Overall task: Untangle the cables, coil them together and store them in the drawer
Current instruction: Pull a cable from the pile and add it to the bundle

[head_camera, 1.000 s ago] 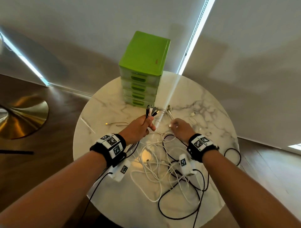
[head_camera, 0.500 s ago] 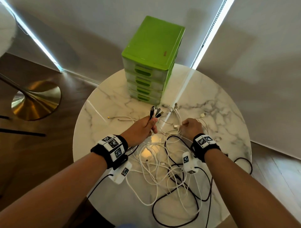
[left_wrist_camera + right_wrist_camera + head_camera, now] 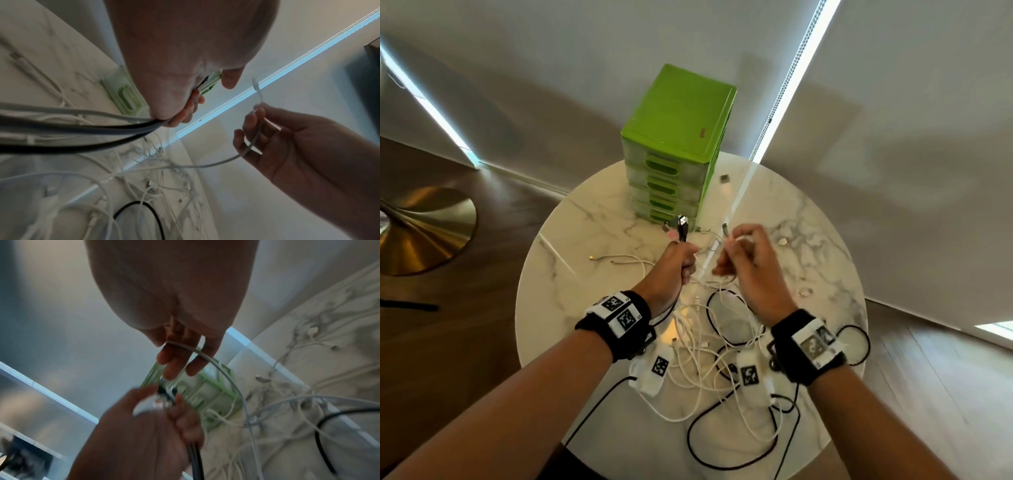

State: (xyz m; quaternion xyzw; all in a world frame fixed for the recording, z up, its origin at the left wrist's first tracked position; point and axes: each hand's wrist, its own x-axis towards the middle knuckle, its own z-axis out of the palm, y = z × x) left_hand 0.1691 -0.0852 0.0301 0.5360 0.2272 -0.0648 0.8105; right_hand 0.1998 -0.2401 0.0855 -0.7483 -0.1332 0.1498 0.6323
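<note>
A tangle of white and black cables (image 3: 715, 346) lies on the round marble table (image 3: 571, 274). My left hand (image 3: 678, 263) grips a bunch of cable ends (image 3: 681, 226), black and white, with plugs sticking up above the fist; the cords (image 3: 82, 123) trail back from it. My right hand (image 3: 746, 257), raised just right of it, pinches a thin white cable (image 3: 255, 138) near its plug (image 3: 725, 229). The green drawer unit (image 3: 678, 144) stands behind the hands, all drawers shut.
Loose white cable ends (image 3: 619, 260) lie left of my hands, and small plugs (image 3: 784, 241) lie at the right. A black cable loop (image 3: 859, 346) hangs over the table's right edge. A brass lamp base (image 3: 424, 229) stands on the floor to the left.
My right hand has lifted off the table with a white cable end pinched in it and come close to the left hand. The left hand keeps its bunch, raised slightly.
</note>
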